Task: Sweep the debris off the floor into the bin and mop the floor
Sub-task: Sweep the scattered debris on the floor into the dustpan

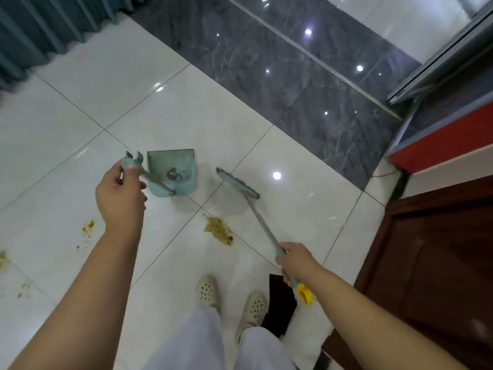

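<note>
My left hand (121, 193) grips the top of the long handle of a pale teal dustpan (172, 169), which stands on the white tiles ahead of me with a dark clump of dirt inside. My right hand (294, 261) holds the broom handle near its yellow end cap (305, 293). The flat teal broom head (237, 183) rests on the floor to the right of the dustpan. A pile of yellowish-brown debris (218, 231) lies between the broom head and my feet. Smaller yellow smears (86, 231) and crumbs (4, 259) mark the tiles on the left.
A dark grey marble strip (280, 62) runs diagonally behind the tiles. A blue-green curtain (40, 28) hangs at top left. A dark wooden door (432, 263) and a red cabinet (440, 140) stand on the right. A dark mat (280, 303) lies by my right shoe.
</note>
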`<action>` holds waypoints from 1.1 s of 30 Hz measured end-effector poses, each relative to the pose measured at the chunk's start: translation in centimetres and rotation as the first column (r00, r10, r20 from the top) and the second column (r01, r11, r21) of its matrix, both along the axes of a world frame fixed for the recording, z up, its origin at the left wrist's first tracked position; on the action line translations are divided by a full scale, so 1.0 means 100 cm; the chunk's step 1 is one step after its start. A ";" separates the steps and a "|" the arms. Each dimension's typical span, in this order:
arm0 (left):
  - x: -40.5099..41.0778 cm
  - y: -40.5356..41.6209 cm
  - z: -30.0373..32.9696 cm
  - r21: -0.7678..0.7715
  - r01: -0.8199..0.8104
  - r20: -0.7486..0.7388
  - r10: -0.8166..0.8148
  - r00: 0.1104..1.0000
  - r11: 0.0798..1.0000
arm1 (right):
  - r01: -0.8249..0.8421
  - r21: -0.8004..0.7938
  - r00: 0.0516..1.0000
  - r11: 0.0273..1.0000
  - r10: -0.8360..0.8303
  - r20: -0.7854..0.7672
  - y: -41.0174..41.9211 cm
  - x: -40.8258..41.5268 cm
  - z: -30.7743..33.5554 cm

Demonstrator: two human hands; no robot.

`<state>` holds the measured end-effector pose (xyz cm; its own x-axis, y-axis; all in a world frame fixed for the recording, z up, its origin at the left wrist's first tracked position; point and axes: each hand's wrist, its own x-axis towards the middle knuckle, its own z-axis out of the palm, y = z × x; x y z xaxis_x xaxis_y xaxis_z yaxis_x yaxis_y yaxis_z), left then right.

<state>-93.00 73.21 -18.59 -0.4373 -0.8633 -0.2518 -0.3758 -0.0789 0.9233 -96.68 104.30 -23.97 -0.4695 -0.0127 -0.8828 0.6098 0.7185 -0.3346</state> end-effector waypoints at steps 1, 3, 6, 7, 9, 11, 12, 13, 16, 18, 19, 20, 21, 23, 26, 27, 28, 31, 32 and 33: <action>-0.002 0.001 0.000 -0.001 0.013 0.001 -0.013 1.000 1.000 | 0.023 0.002 0.999 1.000 -0.023 -0.023 0.000 -0.012 -0.003; -0.004 0.002 -0.003 0.001 0.042 -0.004 -0.042 0.999 0.999 | 0.041 0.028 0.997 0.999 -0.039 -0.068 0.002 -0.039 -0.009; -0.007 0.006 -0.009 0.001 0.098 -0.001 -0.098 0.995 0.995 | 0.079 0.071 0.995 0.994 -0.074 -0.072 0.007 -0.073 -0.019; -0.007 0.009 -0.011 0.000 0.112 0.002 -0.112 0.994 0.994 | 0.112 0.085 0.993 0.990 -0.107 -0.058 0.010 -0.079 -0.023; -0.006 0.013 -0.014 0.000 0.136 0.004 -0.136 0.991 0.991 | 0.160 0.123 0.987 0.979 -0.157 -0.036 0.015 -0.080 -0.028; -0.002 0.017 -0.014 0.007 0.156 -0.001 -0.156 0.988 0.988 | 0.201 0.161 0.979 0.966 -0.204 0.000 0.023 -0.068 -0.031; 0.000 0.019 -0.013 0.009 0.164 -0.003 -0.164 0.987 0.986 | 0.225 0.175 0.973 0.959 -0.232 0.020 0.027 -0.058 -0.034; 0.002 0.020 -0.012 0.009 0.169 -0.005 -0.169 0.986 0.986 | 0.248 0.186 0.965 0.951 -0.260 0.043 0.030 -0.045 -0.036; 0.010 0.027 -0.004 0.021 0.175 -0.009 -0.174 0.985 0.984 | 0.348 0.172 0.925 0.922 -0.367 0.095 0.040 0.000 -0.038; 0.016 0.034 0.002 0.036 0.166 -0.013 -0.166 0.986 0.985 | 0.365 0.127 0.918 0.923 -0.379 0.117 0.040 0.035 -0.038; 0.019 0.038 0.005 0.043 0.165 -0.019 -0.164 0.986 0.985 | 0.344 0.122 0.925 0.931 -0.358 0.128 0.040 0.054 -0.038; 0.023 0.043 0.009 0.049 0.168 -0.026 -0.167 0.986 0.985 | 0.323 0.133 0.930 0.937 -0.340 0.138 0.038 0.072 -0.040; 0.028 0.047 0.012 0.050 0.175 -0.034 -0.173 0.984 0.983 | 0.317 0.148 0.928 0.937 -0.338 0.156 0.035 0.089 -0.042; 0.039 0.057 0.016 0.045 0.199 -0.047 -0.197 0.979 0.979 | 0.305 0.146 0.924 0.941 -0.330 0.195 0.030 0.119 -0.044; 0.061 0.074 0.020 0.025 0.239 -0.066 -0.237 0.969 0.971 | 0.377 0.141 0.874 0.916 -0.402 0.274 0.026 0.152 -0.044; 0.070 0.079 0.021 0.019 0.254 -0.071 -0.252 0.965 0.967 | 0.413 0.140 0.850 0.900 -0.436 0.296 0.026 0.164 -0.042; 0.079 0.085 0.022 0.013 0.268 -0.076 -0.266 0.961 0.963 | 0.439 0.131 0.833 0.889 -0.457 0.313 0.027 0.174 -0.039; 0.106 0.099 0.026 0.004 0.268 -0.102 -0.266 0.959 0.964 | 0.468 0.062 0.827 0.882 -0.462 0.320 0.039 0.206 -0.027; 0.115 0.102 0.026 0.010 0.255 -0.107 -0.252 0.962 0.967 | 0.478 0.055 0.828 0.876 -0.471 0.306 0.046 0.216 -0.022; 0.123 0.104 0.027 0.016 0.246 -0.112 -0.242 0.964 0.969 | 0.489 0.048 0.831 0.871 -0.481 0.279 0.052 0.226 -0.018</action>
